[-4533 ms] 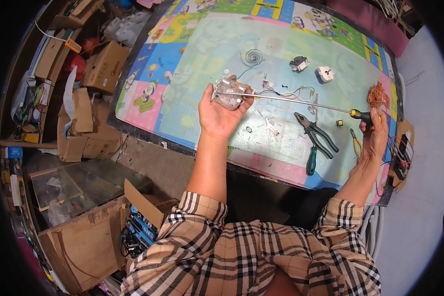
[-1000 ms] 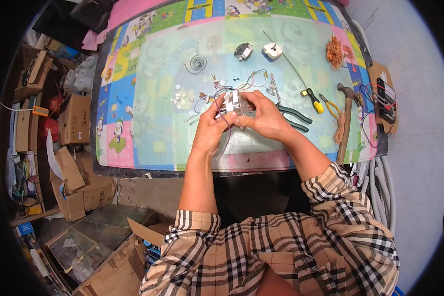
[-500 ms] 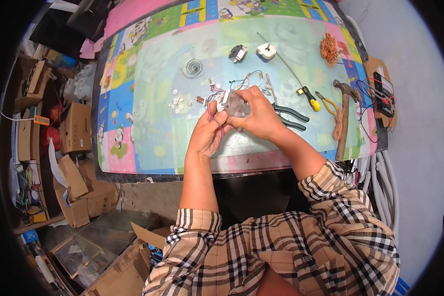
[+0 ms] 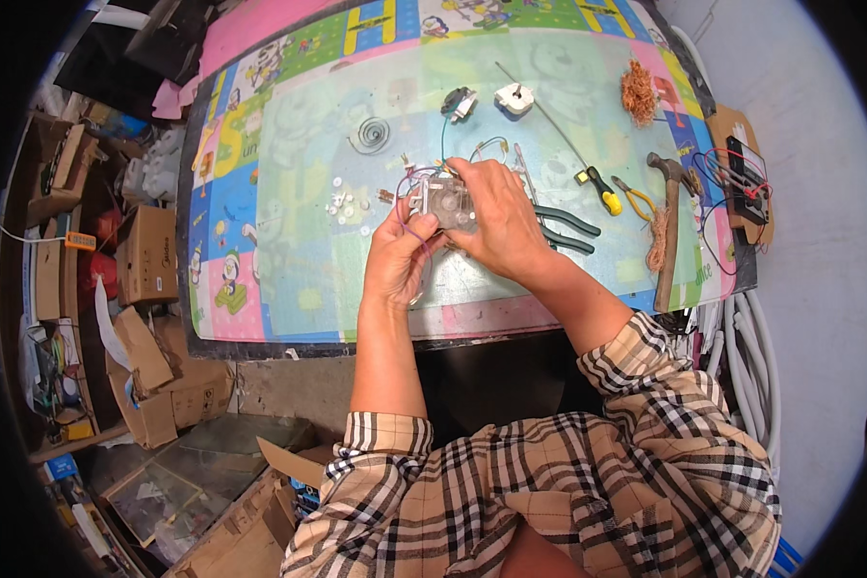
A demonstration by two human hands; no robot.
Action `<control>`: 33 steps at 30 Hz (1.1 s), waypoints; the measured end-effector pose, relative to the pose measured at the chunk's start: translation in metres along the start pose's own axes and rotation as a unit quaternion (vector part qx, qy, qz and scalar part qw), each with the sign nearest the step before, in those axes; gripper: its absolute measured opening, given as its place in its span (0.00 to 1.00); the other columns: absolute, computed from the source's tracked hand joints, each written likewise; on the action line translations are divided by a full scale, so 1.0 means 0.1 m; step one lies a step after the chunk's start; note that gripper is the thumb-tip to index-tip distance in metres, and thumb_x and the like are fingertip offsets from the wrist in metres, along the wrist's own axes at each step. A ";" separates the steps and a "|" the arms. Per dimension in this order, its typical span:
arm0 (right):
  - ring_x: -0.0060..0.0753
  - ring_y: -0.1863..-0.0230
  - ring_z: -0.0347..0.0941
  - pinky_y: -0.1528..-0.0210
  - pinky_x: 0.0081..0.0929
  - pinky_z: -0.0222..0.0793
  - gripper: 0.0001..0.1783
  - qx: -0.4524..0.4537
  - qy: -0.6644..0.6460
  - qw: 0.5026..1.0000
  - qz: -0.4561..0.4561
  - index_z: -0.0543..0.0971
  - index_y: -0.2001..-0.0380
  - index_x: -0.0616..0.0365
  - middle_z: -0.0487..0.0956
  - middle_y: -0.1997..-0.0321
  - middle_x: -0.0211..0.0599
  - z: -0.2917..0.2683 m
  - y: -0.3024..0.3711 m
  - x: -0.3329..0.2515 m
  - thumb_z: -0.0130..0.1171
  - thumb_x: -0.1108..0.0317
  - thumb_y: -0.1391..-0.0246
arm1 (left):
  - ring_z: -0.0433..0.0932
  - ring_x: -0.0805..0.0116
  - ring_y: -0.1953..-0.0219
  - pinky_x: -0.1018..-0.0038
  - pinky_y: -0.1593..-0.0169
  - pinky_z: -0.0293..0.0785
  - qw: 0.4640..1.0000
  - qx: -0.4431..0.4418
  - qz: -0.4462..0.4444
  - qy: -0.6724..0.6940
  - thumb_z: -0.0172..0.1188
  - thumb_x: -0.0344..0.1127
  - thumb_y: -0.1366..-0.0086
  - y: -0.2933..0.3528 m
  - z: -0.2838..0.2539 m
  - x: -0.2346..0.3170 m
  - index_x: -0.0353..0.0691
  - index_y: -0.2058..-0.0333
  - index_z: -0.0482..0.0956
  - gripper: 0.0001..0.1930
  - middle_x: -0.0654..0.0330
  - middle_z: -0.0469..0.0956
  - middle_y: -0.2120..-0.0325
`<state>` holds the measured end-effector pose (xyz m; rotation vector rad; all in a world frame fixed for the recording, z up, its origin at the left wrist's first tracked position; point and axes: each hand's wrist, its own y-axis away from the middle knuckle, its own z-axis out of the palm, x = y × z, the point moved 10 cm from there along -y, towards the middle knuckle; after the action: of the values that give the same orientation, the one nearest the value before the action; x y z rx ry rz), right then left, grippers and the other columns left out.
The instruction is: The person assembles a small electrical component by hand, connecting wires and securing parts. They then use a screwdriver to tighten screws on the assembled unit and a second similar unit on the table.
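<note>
Both my hands hold a small clear plastic timer-like unit (image 4: 443,200) with coloured wires above the middle of the table. My left hand (image 4: 400,252) grips its left side from below. My right hand (image 4: 499,217) covers its right side, fingers curled over the top. Thin wires loop out from the unit toward the far side. Just right of my right hand lie dark-handled pliers (image 4: 566,229) and a long screwdriver with a yellow and black handle (image 4: 597,189).
The table carries a colourful cartoon mat (image 4: 289,164) under a clear sheet. On it lie a coil spring (image 4: 370,133), small white bits (image 4: 349,204), two small parts (image 4: 514,97), a copper wire clump (image 4: 638,92), yellow pliers (image 4: 636,200) and a hammer (image 4: 669,226). Cardboard boxes (image 4: 146,252) crowd the floor at left.
Both hands stay on the small unit near the table's middle. 4.5 s ago my left hand alone held it, while my right hand reached far right to the screwdriver.
</note>
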<state>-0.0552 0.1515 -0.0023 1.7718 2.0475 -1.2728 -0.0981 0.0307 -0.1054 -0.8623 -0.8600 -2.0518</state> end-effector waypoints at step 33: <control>0.50 0.57 0.71 0.56 0.39 0.69 0.35 -0.030 -0.017 0.999 0.027 0.69 0.51 0.57 0.70 0.56 0.43 -0.02 -0.02 0.08 0.69 0.72 0.67 | 0.77 0.66 0.61 0.74 0.56 0.74 0.885 0.319 0.165 -0.296 0.50 0.38 0.32 0.28 -0.59 0.57 0.29 0.48 0.70 0.20 0.50 0.77 0.57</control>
<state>-0.0582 0.1591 -0.0047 1.7551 1.9827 -1.2062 -0.1210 -0.0499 -0.0850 -1.1577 -1.4858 -1.0792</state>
